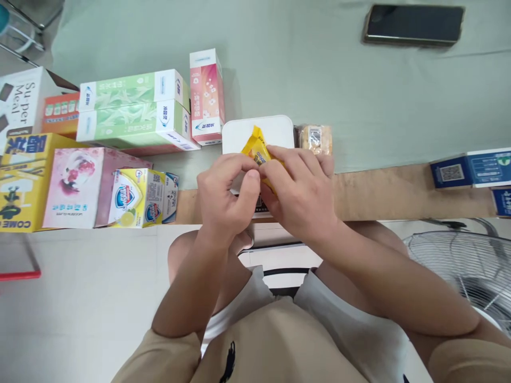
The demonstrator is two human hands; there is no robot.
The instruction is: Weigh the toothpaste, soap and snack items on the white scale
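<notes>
Both hands meet over a white rounded platform [259, 124], which looks like a kitchen scale with a dark panel at its near edge. Between them is a small yellow snack packet [257, 143], tilted, its crimped end pointing away from me. My left hand [227, 194] is closed, thumb and forefinger pinching the packet's near side. My right hand [301, 186] is closed on the packet's right side, its fingers covering much of the wrapper. Whether the packet is torn cannot be seen. Just beyond my right fingers lies a clear-wrapped biscuit pack [316, 139] with a barcode label.
To the left stand green-and-white cartons [131, 114], a pink carton [206, 96], a yellow soap box [138, 197], a pink-white box [75, 186] and a yellow box [27, 181]. Blue boxes [471, 170] sit at right, a phone [414, 25] far back. A fan [463, 266] stands below the table edge.
</notes>
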